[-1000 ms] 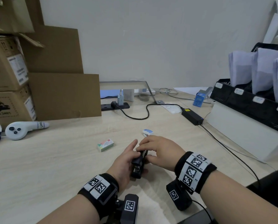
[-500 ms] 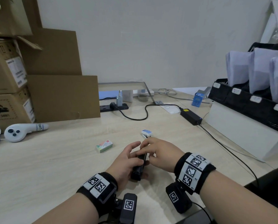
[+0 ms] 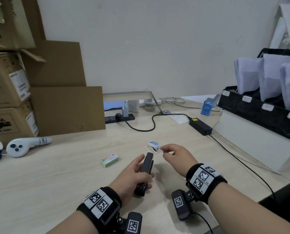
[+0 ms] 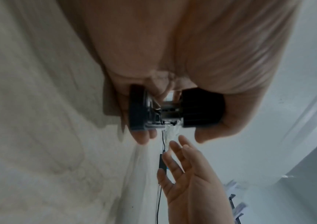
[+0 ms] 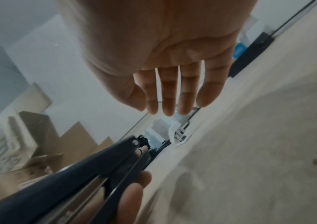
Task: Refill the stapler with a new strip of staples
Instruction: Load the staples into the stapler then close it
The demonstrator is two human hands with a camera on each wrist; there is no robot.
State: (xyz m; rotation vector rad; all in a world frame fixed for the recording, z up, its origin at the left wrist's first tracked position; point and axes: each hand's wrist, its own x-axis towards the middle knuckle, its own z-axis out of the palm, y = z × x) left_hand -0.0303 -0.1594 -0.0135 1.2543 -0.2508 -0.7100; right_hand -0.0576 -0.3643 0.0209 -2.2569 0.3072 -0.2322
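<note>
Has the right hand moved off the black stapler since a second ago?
Yes. The right hand has lifted off the black stapler and shifted right and away, now beside the small blue-and-white stapler; the left hand holds the black one.

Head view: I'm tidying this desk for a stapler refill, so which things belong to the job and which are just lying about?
Job:
black stapler, gripped by left hand
staple box
right hand, holding nothing

Lying about:
small blue-and-white stapler
white controller
power adapter
cardboard boxes
</note>
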